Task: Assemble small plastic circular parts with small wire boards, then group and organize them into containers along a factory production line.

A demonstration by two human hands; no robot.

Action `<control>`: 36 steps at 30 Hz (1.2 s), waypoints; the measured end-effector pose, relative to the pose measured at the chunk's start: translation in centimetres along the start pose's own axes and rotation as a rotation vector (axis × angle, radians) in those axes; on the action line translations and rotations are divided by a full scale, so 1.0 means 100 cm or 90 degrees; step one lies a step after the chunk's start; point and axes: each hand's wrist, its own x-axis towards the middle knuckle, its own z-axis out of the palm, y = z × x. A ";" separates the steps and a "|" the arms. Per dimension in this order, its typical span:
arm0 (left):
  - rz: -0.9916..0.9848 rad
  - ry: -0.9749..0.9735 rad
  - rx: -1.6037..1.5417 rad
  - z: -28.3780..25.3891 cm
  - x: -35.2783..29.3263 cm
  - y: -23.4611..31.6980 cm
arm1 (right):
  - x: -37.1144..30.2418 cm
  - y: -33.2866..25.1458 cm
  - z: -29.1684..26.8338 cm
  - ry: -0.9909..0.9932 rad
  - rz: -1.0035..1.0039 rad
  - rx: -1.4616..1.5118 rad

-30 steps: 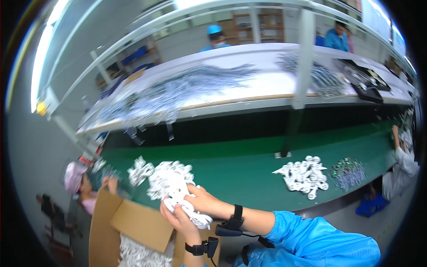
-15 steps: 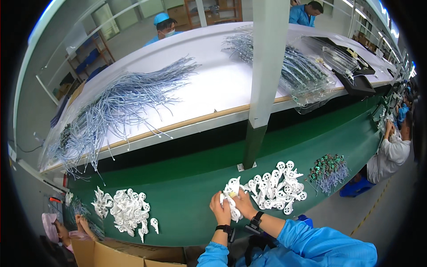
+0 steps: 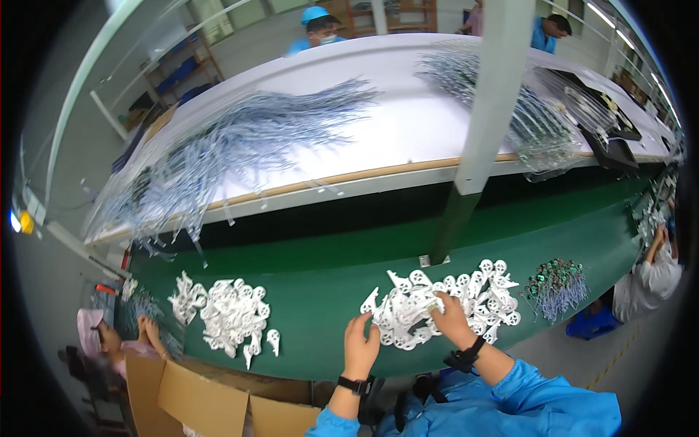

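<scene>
A heap of white plastic parts (image 3: 400,315), each with a spoked round end and a pointed tail, lies on the green work surface in front of me. My left hand (image 3: 360,344) is at the heap's left edge, thumb and fingers apart, with nothing in it. Its fingertips are close to a single white part (image 3: 370,300) at that edge. Over the middle of the heap is my right hand (image 3: 453,322), its thumb and fingers spread against the parts and gripping none that I can see. Blur softens its fingertips.
Another white pile (image 3: 234,315) lies left; bundled wires with green pieces (image 3: 557,288) lie right. Beyond, a raised white shelf (image 3: 408,124) carries blue-grey cables (image 3: 255,131). A post (image 3: 497,95) stands between. Cardboard boxes (image 3: 200,397) are lower left. Several people work around.
My hands have let go of the white parts they held and moved apart. Those parts now lie on the heap, which reaches farther left. The whole view has shifted.
</scene>
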 end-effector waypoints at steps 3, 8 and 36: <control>-0.123 0.021 -0.266 -0.082 -0.044 0.046 | -0.030 -0.097 -0.009 -0.309 0.229 0.761; -0.142 0.251 -0.347 -0.208 -0.157 0.071 | -0.122 -0.226 0.016 -0.830 0.247 0.987; -0.856 0.400 0.104 -0.402 -0.583 -0.157 | -0.478 -0.294 0.426 -0.789 -0.486 -0.606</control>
